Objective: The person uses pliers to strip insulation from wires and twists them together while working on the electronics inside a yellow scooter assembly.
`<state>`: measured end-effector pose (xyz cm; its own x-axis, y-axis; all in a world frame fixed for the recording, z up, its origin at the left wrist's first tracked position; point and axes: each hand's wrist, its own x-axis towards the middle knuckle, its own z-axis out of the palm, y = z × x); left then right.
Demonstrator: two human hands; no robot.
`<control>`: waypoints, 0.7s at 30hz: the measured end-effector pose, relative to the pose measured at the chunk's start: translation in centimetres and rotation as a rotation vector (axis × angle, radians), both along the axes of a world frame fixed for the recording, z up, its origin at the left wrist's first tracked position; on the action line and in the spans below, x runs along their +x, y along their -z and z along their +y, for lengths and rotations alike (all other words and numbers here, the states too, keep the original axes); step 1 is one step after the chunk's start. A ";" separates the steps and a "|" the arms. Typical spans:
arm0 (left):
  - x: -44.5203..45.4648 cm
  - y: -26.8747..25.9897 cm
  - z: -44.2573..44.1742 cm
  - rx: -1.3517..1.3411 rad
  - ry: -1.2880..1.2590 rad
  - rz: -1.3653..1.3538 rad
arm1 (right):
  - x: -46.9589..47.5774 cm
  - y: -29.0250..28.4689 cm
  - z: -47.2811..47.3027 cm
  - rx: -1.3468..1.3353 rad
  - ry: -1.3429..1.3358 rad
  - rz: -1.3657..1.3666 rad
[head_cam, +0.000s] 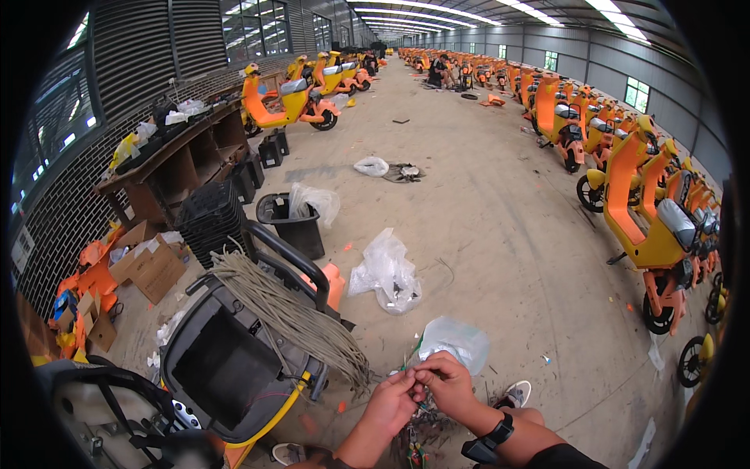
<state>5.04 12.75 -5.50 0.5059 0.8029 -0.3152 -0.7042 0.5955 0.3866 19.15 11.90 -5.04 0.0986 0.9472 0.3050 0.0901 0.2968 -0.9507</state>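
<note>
My left hand [394,401] and my right hand [450,384] meet at the fingertips, low in the middle of the view. Between them they pinch a small, thin, wire-like piece, mostly hidden by the fingers. Pliers [417,452] with red and green handles lie below my hands, among dark scraps on the floor. To the left, a long bundle of grey cables [293,313] drapes across a partly built scooter with an open, dark seat compartment [234,357]. A clear plastic bag [454,340] lies just beyond my right hand.
Bubble wrap [389,269] lies on the concrete floor ahead. A black bin [296,228], stacked black crates [211,217] and cardboard boxes [152,267] stand at left, near a workbench [176,155]. Rows of orange-yellow scooters [650,234] line the right. A person [439,71] crouches farther off.
</note>
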 end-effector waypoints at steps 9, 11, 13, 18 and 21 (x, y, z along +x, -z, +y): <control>-0.3 0.3 0.4 0.049 0.038 0.136 | 0.4 0.2 0.1 -0.113 -0.116 0.118; -0.5 0.1 0.5 0.065 0.065 0.170 | 0.8 -0.1 0.2 -0.093 -0.123 0.008; -0.6 0.7 0.5 0.078 0.102 0.177 | 1.6 -0.6 -0.1 -0.078 -0.139 -0.110; -1.0 0.0 -0.8 0.101 0.083 0.240 | 2.2 -0.9 -0.3 -0.017 -0.171 -0.234; -0.5 -0.2 -1.4 0.132 0.110 0.216 | 2.9 -1.6 -0.9 0.017 -0.155 -0.241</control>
